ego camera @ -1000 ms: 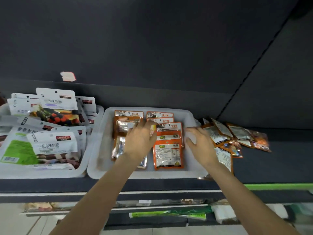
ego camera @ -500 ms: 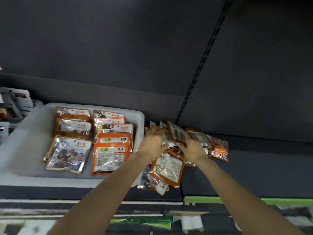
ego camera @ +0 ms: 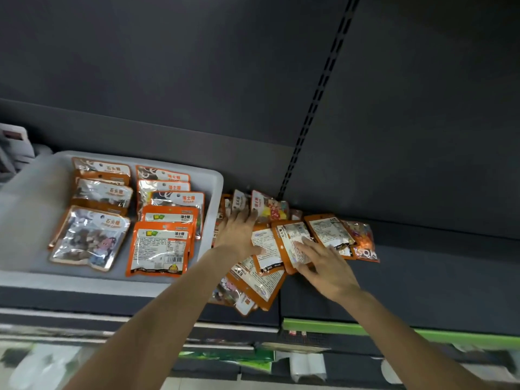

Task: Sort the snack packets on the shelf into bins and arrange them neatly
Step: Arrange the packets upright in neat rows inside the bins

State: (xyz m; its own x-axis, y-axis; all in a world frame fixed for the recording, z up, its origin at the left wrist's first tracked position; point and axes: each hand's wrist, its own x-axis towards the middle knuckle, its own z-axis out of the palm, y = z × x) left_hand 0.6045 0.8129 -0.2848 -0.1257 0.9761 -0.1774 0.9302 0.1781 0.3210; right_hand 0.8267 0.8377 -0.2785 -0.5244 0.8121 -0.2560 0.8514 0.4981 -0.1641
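Note:
A white bin on the dark shelf holds two rows of orange snack packets. To its right a loose pile of orange packets lies spread on the shelf, some with the printed back up. My left hand rests flat on the pile's left side, fingers spread, next to the bin's right wall. My right hand lies flat on the middle packets, fingers apart. Neither hand grips a packet. A few packets hang over the shelf's front edge.
A second bin with white packets shows at the far left edge. The shelf's dark back panel rises behind, with a slotted upright. A green price strip runs along the front edge at right; lower shelves with goods sit below.
My view has swung right. Both hands left the white bin and moved onto the loose pile beside it, where they now lie flatter and spread over the packets.

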